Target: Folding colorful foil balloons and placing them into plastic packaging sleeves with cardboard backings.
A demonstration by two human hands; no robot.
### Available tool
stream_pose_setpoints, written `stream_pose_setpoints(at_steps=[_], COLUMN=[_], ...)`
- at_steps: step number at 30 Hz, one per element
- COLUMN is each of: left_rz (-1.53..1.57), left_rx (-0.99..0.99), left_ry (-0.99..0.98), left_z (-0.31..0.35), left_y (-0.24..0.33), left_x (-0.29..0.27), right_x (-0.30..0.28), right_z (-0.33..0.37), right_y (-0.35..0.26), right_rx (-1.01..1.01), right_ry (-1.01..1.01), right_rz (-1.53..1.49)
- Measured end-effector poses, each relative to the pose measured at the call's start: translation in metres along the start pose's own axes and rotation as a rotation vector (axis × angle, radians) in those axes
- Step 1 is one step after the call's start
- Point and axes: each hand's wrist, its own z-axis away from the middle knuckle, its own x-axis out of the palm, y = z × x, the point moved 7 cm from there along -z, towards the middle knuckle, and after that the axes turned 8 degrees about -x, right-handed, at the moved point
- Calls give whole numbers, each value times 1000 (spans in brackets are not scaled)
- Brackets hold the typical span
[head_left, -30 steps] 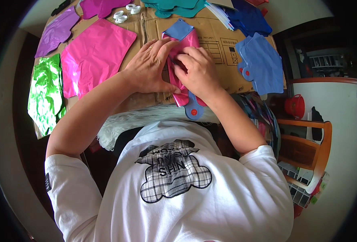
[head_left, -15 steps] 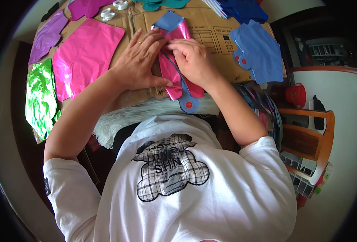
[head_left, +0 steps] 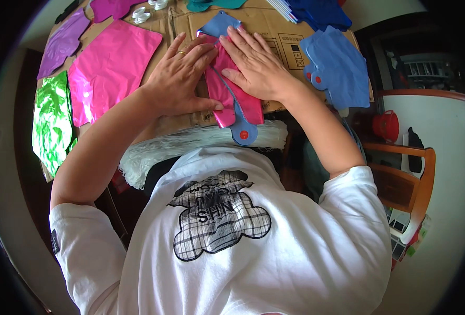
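Observation:
A folded pink foil sheet [head_left: 219, 94] lies on cardboard in front of me, wrapped over a blue sheet [head_left: 219, 24]. The blue sheet's far corner sticks out at the top, and its rounded tab [head_left: 244, 135] with a red dot hangs out at the near end. My left hand [head_left: 175, 76] rests along the left side of the pink fold, fingers stretched, thumb on its near left part. Flat on the right side of the fold lies my right hand [head_left: 259, 68], its fingers spread toward the far end. Neither hand grips anything; both cover part of the foil.
A larger pink foil sheet [head_left: 114, 63], a shiny green one [head_left: 51, 123] and a purple one [head_left: 64, 44] lie at left. Blue sheets with red-dotted tabs [head_left: 340, 65] lie at right. White ribbon rolls [head_left: 140, 16] sit at the back. A wooden chair [head_left: 400, 178] stands right.
My right hand has opened from curled fingers to a flat, spread palm and moved slightly away from me along the fold. The left hand stays nearly in place.

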Motion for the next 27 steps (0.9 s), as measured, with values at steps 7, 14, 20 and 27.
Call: stream_pose_setpoints(at_steps=[7,14,20,27], left_rz=[-28,33,27,83], left_rx=[13,83,72,41], left_ry=[27,-52,-14,-60], left_z=[-4,2,4,2], left_y=[9,12,10,11], left_x=[-16,-8,-8,-9], right_x=[-1,-1,-15,-29], right_z=[-3,-2,1,61], right_y=[-3,-1,-9,-52], right_rx=[12,12,19,110], right_ry=[-31,-48,-70,-169], right_rz=[9,43,-48,-14])
